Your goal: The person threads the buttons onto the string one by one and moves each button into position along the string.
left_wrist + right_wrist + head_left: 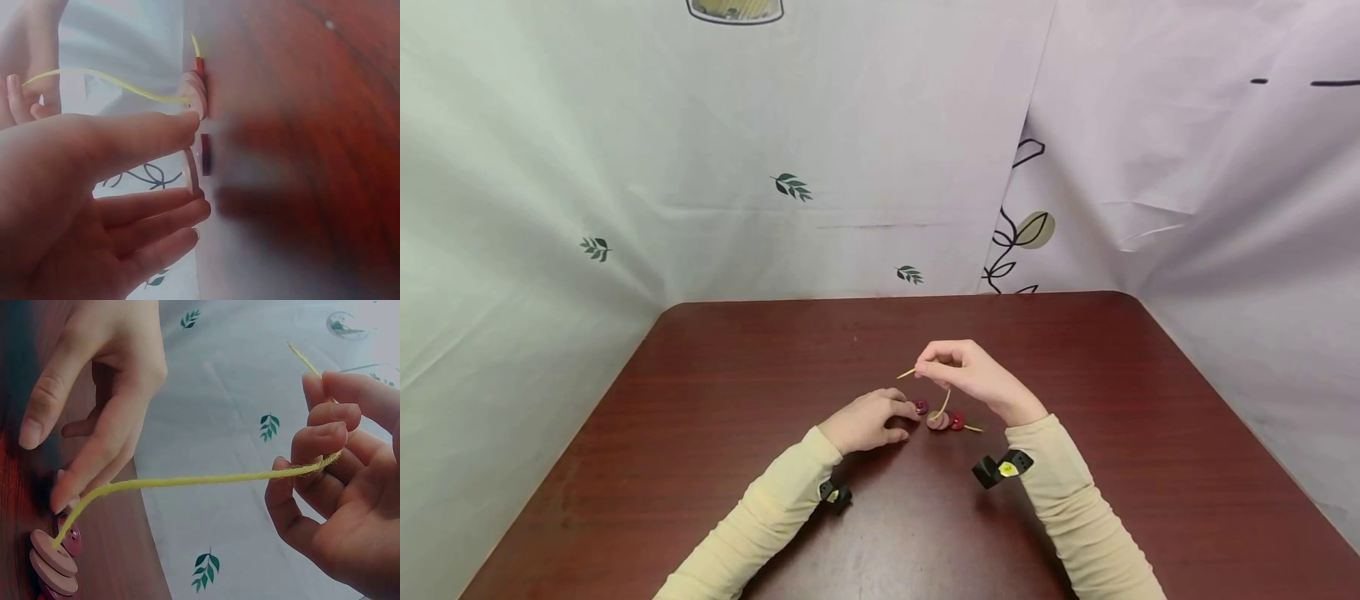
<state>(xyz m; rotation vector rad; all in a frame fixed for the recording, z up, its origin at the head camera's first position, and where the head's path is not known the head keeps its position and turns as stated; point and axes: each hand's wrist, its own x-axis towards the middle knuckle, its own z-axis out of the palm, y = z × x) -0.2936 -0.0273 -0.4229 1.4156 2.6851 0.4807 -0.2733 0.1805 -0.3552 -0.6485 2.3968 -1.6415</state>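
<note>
My right hand [973, 375] is raised above the table and pinches a yellow cord [206, 482] near its tip, the short end poking out past the fingertips. From there the cord runs down through pink buttons [44, 547] and a red button [957, 421], its other end lying on the table. Low over the tabletop, my left hand [868, 419] reaches toward loose buttons with thumb and fingers apart. Its index finger is at a pale pink button [190, 172]; whether it touches it is hard to tell. Close by lies a dark red button [921, 407].
The brown wooden table [760, 350] has rounded far corners. A white cloth [865, 108] printed with leaves hangs behind it and along the sides. Each forearm carries a small black wrist camera, such as the right camera [1000, 469].
</note>
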